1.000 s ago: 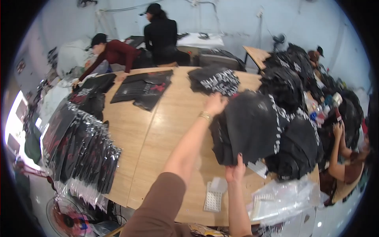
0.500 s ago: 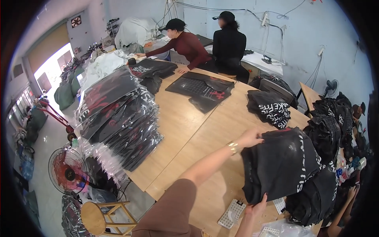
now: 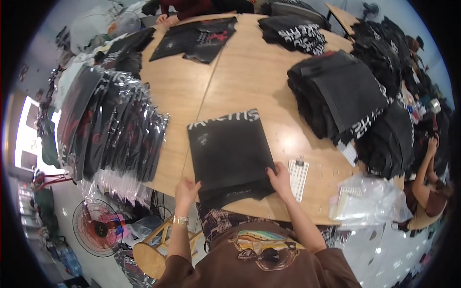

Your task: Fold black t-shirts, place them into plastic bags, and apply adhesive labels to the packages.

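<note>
A folded black garment (image 3: pixel 230 153) with white lettering along its far edge lies at the table's near edge in front of me. My left hand (image 3: pixel 187 196) pinches its near left corner between thumb and fingers. On the opposite side, my right hand (image 3: pixel 279 181) grips the near right edge, thumb on top. Just right of that hand is a white perforated card (image 3: pixel 298 178) with a clip. Farther right rests a thick pile of folded black garments (image 3: pixel 348 91), touched by neither hand.
At left, black garments in clear plastic (image 3: pixel 115 129) overlap in a large stack. Another black garment (image 3: pixel 192 41) lies flat at the far side, near a co-worker's hand (image 3: pixel 165 20). Clear plastic bags (image 3: pixel 372 201) cover the near right corner. A fan (image 3: pixel 98 228) and wooden stool (image 3: pixel 151 254) stand lower left.
Both my hands have left the pile at right and moved left and nearer. A single folded garment now lies between them before me. The view has tilted down.
</note>
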Tool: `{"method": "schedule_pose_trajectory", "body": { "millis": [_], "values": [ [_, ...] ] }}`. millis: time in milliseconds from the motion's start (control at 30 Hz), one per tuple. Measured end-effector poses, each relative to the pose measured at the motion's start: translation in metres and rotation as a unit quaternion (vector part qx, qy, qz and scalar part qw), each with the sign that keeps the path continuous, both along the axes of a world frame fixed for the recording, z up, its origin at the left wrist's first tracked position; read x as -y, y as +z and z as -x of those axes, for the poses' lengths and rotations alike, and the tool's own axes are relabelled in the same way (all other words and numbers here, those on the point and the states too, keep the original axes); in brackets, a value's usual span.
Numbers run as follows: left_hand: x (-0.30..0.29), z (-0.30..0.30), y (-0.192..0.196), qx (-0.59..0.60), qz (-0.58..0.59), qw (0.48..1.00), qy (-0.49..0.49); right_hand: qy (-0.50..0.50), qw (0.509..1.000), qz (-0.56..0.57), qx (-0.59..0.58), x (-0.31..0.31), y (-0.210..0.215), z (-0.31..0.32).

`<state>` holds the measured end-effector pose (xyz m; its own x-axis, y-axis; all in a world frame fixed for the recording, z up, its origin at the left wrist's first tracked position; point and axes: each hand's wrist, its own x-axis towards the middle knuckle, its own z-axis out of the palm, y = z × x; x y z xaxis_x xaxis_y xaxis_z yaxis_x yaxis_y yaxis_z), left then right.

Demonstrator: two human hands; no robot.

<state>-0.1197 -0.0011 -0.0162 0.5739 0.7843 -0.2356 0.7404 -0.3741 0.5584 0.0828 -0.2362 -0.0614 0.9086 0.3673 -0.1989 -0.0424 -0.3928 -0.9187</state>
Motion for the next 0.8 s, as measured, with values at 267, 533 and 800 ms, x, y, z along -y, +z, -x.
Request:
{"method": "schedule_pose_trajectory", "body": {
  "millis": [267, 533, 800],
  "values": [
    [0.018, -0.080, 0.012, 0.145, -0.221, 0.956, -0.128, -0.032, 0.998, 0.046, 0.008, 0.018, 0.017, 0.027],
    [0.015, -0.144, -0.030, -0.006, -0.309, 0.902, -0.302, -0.095, 0.994, 0.060, -0.001, 0.028, 0.019, 0.031],
    [0.062, -0.134, -0.012, 0.018, -0.287, 0.901, -0.325, -0.218, 0.968, 0.102, 0.066, 0.069, 0.002, -0.007]
  ]
}}
